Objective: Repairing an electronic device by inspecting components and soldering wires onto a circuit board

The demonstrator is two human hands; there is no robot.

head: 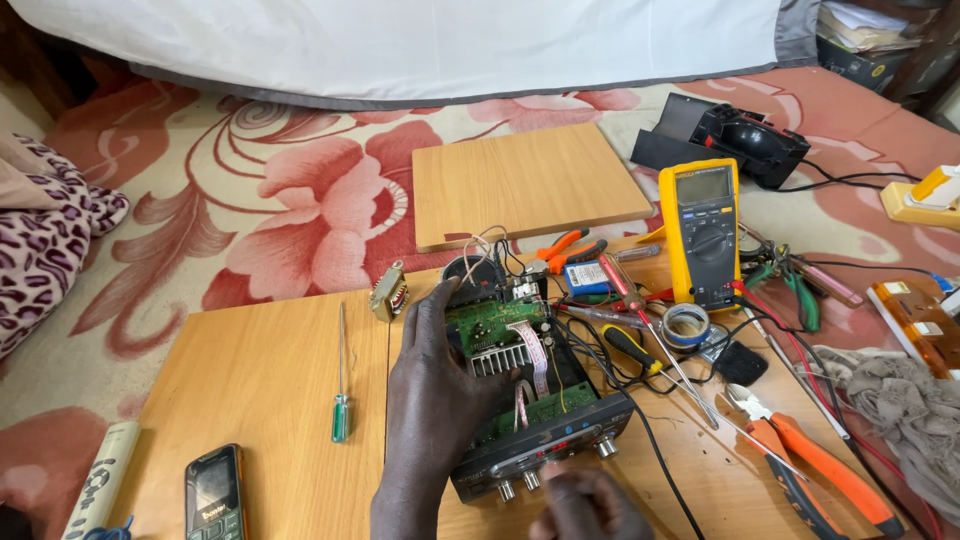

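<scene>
An open black amplifier unit (540, 410) with a green circuit board (485, 322), a finned heat sink and a pink ribbon cable lies on a wooden board (270, 390). My left hand (435, 400) lies flat on its left side, fingers reaching over the circuit board. My right hand (590, 505) is at the bottom edge, in front of the unit's front panel with its silver knobs (606, 448). Only its knuckles show, fingers curled; whether it holds anything is hidden.
A green-handled screwdriver (341, 400), a mobile phone (214, 492) and a small transformer (390, 292) lie to the left. A yellow multimeter (702, 230), tape roll, screwdrivers, orange pliers (810, 465) and tangled wires crowd the right. A second wooden board (525, 182) lies behind on floral carpet.
</scene>
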